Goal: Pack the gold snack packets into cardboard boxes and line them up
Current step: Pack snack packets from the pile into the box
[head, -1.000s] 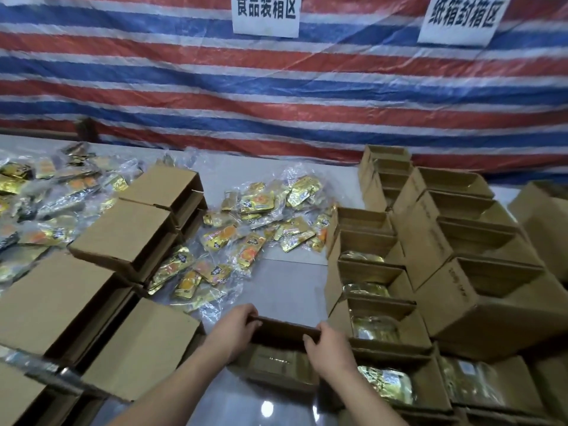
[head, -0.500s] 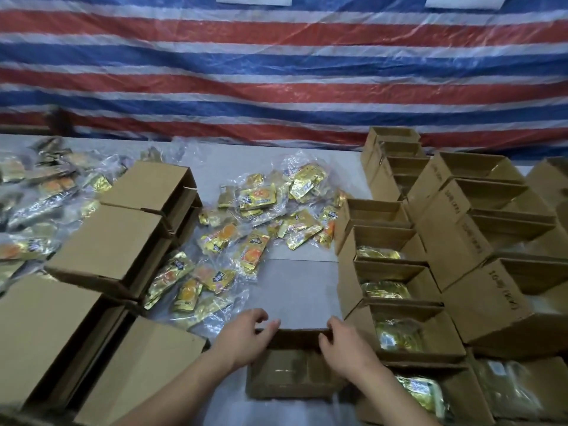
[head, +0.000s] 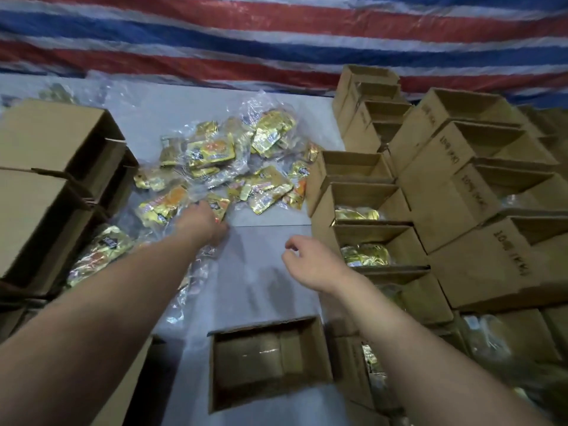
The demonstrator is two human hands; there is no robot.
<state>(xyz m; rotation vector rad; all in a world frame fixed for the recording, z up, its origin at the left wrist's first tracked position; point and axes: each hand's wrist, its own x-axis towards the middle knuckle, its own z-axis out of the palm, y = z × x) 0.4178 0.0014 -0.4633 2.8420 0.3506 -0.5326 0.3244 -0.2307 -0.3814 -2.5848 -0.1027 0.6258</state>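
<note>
Several open cardboard boxes in the row on the right (head: 365, 210) already show gold inside, so the packing looks well under way, while the farthest boxes of that row appear empty and a loose heap of gold snack packets (head: 233, 176) in clear wrap lies on the far middle of the worktop (head: 264, 265). The empty box (head: 267, 361) sits open at the near edge, nothing in it yet, so filling it and setting it into the row is what remains, along with the packets farther left. The left hand (head: 204, 224) reaches onto the near edge of the heap, its fingers down among the packets; whether they have closed on one I cannot tell. The right hand (head: 310, 262) hangs above the bare worktop between heap and row, fingers loosely curled, holding nothing. Closed boxes (head: 52, 167) stand stacked on the left. Half a second ago both hands were on the far rim of the empty box; now they have let go and moved toward the heap, the box left nearer.
</note>
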